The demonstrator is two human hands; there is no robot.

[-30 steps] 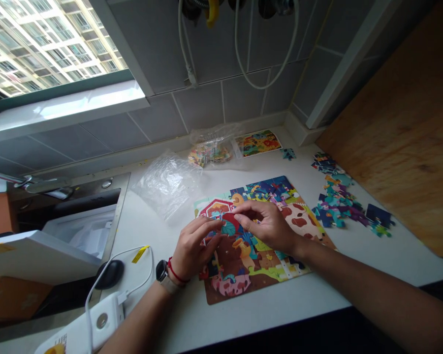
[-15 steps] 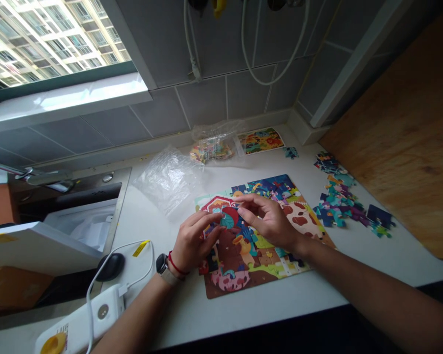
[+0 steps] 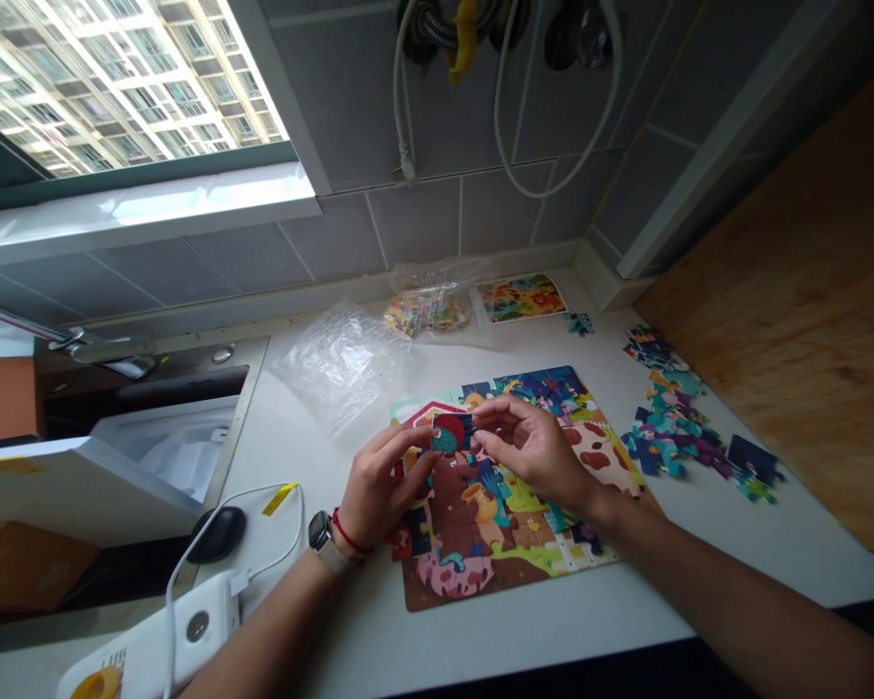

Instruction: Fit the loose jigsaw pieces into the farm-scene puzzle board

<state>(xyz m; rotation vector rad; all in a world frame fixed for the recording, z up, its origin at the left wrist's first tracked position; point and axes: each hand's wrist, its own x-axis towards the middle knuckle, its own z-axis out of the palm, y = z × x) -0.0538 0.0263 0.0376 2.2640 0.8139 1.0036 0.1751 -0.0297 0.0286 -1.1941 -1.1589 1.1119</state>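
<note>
A puzzle piece [image 3: 451,433] with dark blue, red and teal patches is held up over the jigsaw puzzle [image 3: 473,544]. My left hand [image 3: 389,476] pinches its left edge between thumb and fingers. At its right edge, the thumb and fingers of my right hand [image 3: 531,447] are closed on the same piece. The puzzle lies flat below, with a spotted cow, a pink animal and a brown area in its picture. Several loose pieces are scattered on its upper part, and my hands cover some of its middle.
A pile of loose puzzle pieces [image 3: 670,417] lies right of the board, beside a wooden panel [image 3: 787,320]. Behind are a crumpled plastic bag [image 3: 342,364], a bag of pieces [image 3: 429,311] and a picture card [image 3: 524,297]. On the left are a sink [image 3: 244,388] and a white power strip [image 3: 189,621].
The piece between my hands has tilted so that more of its face shows. My fingers have shifted slightly along its edges. The whole view has moved a little upward.
</note>
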